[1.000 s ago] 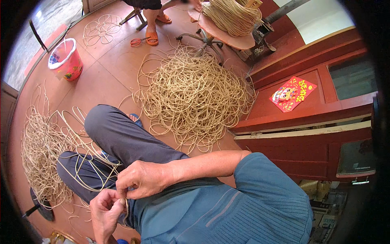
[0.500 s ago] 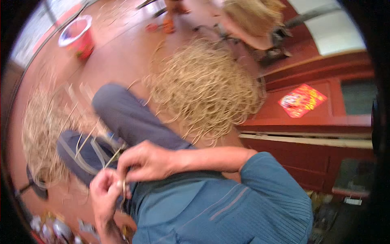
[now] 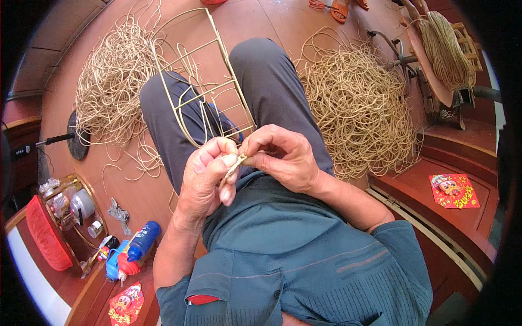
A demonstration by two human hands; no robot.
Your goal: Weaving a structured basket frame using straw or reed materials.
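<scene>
In front of my belly, my left hand (image 3: pixel 207 175) pinches a short piece of tan cord (image 3: pixel 232 167) between thumb and fingers. My right hand (image 3: pixel 285 158) meets it from the other side, thumb and forefinger closed on the cord's upper end. The fingertips of both hands nearly touch there. Just beyond them, a pale frame of thin rods (image 3: pixel 235 79) with several crossbars leans over my left thigh and between my legs. Loose strands hang around its bars. My fingers hide part of the cord.
Big tangled heaps of tan cord lie on the floor, a left heap (image 3: pixel 117 81) and a right heap (image 3: pixel 356 108). A wound cord bundle (image 3: pixel 446 51) rests on a stand at upper right. Lower left are a blue bottle (image 3: pixel 143 240), a red basket (image 3: pixel 48 233) and a round black base (image 3: pixel 79 136).
The view has turned and sharpened, so my hands and lap now appear nearer the middle. Both hands stay together on the cord; my right hand now points its fingertips toward the left hand's thumb.
</scene>
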